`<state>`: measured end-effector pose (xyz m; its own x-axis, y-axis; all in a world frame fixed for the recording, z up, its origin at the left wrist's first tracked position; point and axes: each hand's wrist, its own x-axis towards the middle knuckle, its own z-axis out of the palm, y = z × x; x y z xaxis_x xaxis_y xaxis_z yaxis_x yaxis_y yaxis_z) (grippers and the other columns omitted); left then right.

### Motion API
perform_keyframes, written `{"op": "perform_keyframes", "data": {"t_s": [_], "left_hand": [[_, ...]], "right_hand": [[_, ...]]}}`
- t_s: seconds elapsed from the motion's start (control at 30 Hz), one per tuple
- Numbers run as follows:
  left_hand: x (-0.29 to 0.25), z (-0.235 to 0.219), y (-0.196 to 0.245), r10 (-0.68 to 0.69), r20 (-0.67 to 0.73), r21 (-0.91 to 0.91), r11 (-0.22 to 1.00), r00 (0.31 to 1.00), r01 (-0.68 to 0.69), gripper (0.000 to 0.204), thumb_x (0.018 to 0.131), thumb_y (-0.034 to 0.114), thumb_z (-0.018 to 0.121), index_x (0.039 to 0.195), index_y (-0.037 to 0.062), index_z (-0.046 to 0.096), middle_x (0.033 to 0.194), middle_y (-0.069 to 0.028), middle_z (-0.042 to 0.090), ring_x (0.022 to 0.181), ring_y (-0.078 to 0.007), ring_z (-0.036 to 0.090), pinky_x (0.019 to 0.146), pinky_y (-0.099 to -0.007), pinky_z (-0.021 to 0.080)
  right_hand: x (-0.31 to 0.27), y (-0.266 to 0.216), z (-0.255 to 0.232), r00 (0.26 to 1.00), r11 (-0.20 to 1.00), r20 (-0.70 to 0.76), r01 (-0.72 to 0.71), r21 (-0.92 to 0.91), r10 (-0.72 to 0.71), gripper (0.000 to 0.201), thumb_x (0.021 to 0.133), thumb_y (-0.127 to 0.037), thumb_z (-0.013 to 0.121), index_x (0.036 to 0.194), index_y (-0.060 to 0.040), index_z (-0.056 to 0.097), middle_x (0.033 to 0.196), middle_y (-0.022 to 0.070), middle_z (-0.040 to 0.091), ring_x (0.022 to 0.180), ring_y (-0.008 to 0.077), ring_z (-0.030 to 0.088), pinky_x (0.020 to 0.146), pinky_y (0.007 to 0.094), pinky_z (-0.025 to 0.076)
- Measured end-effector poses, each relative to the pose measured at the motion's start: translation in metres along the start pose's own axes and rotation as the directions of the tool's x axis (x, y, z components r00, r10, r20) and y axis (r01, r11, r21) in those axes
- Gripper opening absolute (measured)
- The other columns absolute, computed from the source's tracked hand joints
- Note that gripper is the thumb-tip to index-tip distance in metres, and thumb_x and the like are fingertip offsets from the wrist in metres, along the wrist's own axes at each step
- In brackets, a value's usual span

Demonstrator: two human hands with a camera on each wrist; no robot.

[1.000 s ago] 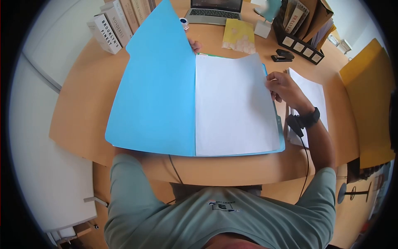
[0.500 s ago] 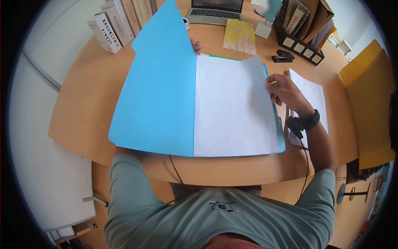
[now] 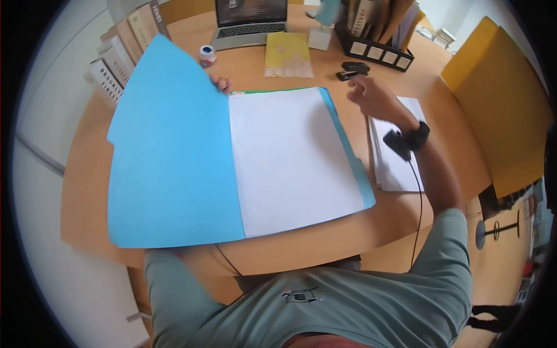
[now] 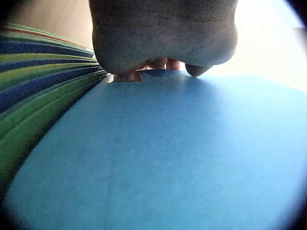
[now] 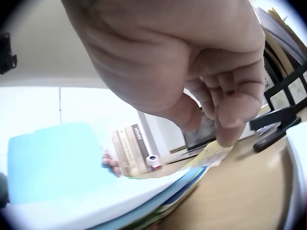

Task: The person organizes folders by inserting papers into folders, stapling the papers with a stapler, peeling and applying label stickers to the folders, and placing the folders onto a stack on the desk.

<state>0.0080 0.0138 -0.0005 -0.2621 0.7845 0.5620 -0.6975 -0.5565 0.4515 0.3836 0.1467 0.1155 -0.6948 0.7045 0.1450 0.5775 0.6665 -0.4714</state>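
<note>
A blue folder (image 3: 174,151) lies spread on the desk, its left cover raised. My left hand (image 3: 222,84) grips that cover's upper edge near the fold, with only the fingers showing past it; the rest is hidden behind. White paper (image 3: 290,156) covers the folder's right side. In the left wrist view, several green, blue and yellow folders (image 4: 38,72) are layered beside the blue cover. My right hand (image 3: 377,100) is raised off the paper, just short of a black stapler (image 3: 353,71). Its fingers are loosely bent and hold nothing, as the right wrist view shows.
Loose white sheets (image 3: 400,177) are stacked under my right forearm. Along the back stand books (image 3: 125,55), a laptop (image 3: 249,32), a yellow patterned booklet (image 3: 284,49) and a black file organizer (image 3: 371,52). A small white container (image 3: 207,55) stands beyond my left hand.
My right hand has let go of the paper's right edge and moved away toward the stapler. My left hand still holds the cover. The head view has turned, shifting the desk leftward.
</note>
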Motion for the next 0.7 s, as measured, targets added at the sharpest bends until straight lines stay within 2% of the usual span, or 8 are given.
{"op": "perform_keyframes", "data": {"t_s": [0.1,0.13,0.2,0.3,0.4,0.43,0.53,0.7], "left_hand": [[0.008,-0.001,-0.003,0.003,0.035,-0.018,1.000,0.999,-0.002,0.029,0.100,0.033,0.045,0.103,0.0091,0.060,0.108,-0.0068,0.060,0.096,-0.0222,0.056,0.096,-0.0406,0.040],[0.009,-0.001,-0.005,0.003,0.045,-0.023,1.000,0.999,-0.002,0.029,0.100,0.033,0.045,0.103,0.0092,0.060,0.108,-0.0068,0.060,0.096,-0.0223,0.056,0.096,-0.0406,0.040],[0.013,-0.003,-0.008,0.008,0.074,-0.040,0.999,0.997,-0.005,0.029,0.100,0.034,0.045,0.103,0.0093,0.060,0.108,-0.0068,0.060,0.096,-0.0223,0.056,0.096,-0.0407,0.040],[0.018,-0.012,-0.014,0.034,0.148,-0.083,0.996,0.988,-0.022,0.029,0.100,0.034,0.045,0.103,0.0094,0.060,0.108,-0.0067,0.060,0.096,-0.0223,0.056,0.096,-0.0408,0.040],[0.023,-0.019,-0.018,0.066,0.252,-0.128,0.991,0.965,-0.034,0.029,0.100,0.034,0.045,0.102,0.0096,0.060,0.108,-0.0067,0.060,0.095,-0.0224,0.056,0.096,-0.0410,0.040],[0.025,-0.019,-0.018,0.071,0.273,-0.153,0.988,0.959,-0.030,0.029,0.100,0.034,0.045,0.102,0.0097,0.060,0.108,-0.0067,0.061,0.095,-0.0224,0.056,0.096,-0.0410,0.040],[0.019,0.002,-0.017,0.058,0.035,-0.058,0.997,0.998,-0.056,0.029,0.098,0.036,0.048,0.094,0.0117,0.062,0.098,-0.0053,0.062,0.081,-0.0205,0.054,0.086,-0.0380,0.039],[0.015,0.019,-0.017,0.055,-0.016,-0.025,0.998,0.998,-0.056,0.030,0.098,0.037,0.047,0.090,0.0107,0.060,0.090,-0.0042,0.060,0.081,-0.0217,0.054,0.092,-0.0393,0.040]], "right_hand": [[0.047,0.047,-0.013,0.982,0.953,-0.138,0.086,-0.289,-0.131,0.030,0.087,-0.009,0.058,0.111,0.0078,0.055,0.095,0.0186,0.065,0.086,0.0319,0.064,0.076,0.0385,0.049],[0.058,0.057,-0.012,0.984,0.940,-0.136,0.066,-0.334,-0.117,0.033,0.083,-0.004,0.055,0.115,0.0046,0.056,0.108,0.0201,0.063,0.104,0.0363,0.059,0.086,0.0416,0.046],[0.086,0.096,-0.003,0.946,0.890,-0.184,0.167,-0.424,-0.266,0.039,0.082,-0.001,0.054,0.120,0.0009,0.055,0.116,0.0208,0.061,0.110,0.0361,0.056,0.094,0.0437,0.044],[0.112,0.120,0.005,0.962,0.856,-0.050,0.215,-0.469,-0.269,0.042,0.081,-0.001,0.054,0.123,-0.0007,0.054,0.118,0.0202,0.060,0.117,0.0361,0.052,0.099,0.0436,0.042],[0.124,0.111,0.009,0.994,0.843,0.078,0.107,-0.528,-0.078,0.043,0.081,-0.001,0.056,0.124,0.0000,0.053,0.119,0.0210,0.059,0.118,0.0371,0.051,0.100,0.0437,0.041],[0.118,0.114,0.015,0.949,0.822,-0.074,0.223,-0.524,-0.305,0.019,0.079,-0.002,0.056,0.098,0.0001,0.056,0.101,0.0204,0.063,0.105,0.0398,0.056,0.091,0.0469,0.044],[0.116,0.075,0.014,0.927,0.850,-0.162,0.227,-0.475,-0.338,0.017,0.083,-0.007,0.058,0.098,0.0006,0.058,0.100,0.0206,0.062,0.106,0.0396,0.056,0.091,0.0465,0.044],[0.101,-0.018,0.032,0.882,0.840,-0.112,0.389,-0.379,-0.459,0.029,0.087,-0.008,0.060,0.115,-0.0008,0.059,0.102,0.0185,0.062,0.096,0.0374,0.061,0.083,0.0441,0.049]]}}
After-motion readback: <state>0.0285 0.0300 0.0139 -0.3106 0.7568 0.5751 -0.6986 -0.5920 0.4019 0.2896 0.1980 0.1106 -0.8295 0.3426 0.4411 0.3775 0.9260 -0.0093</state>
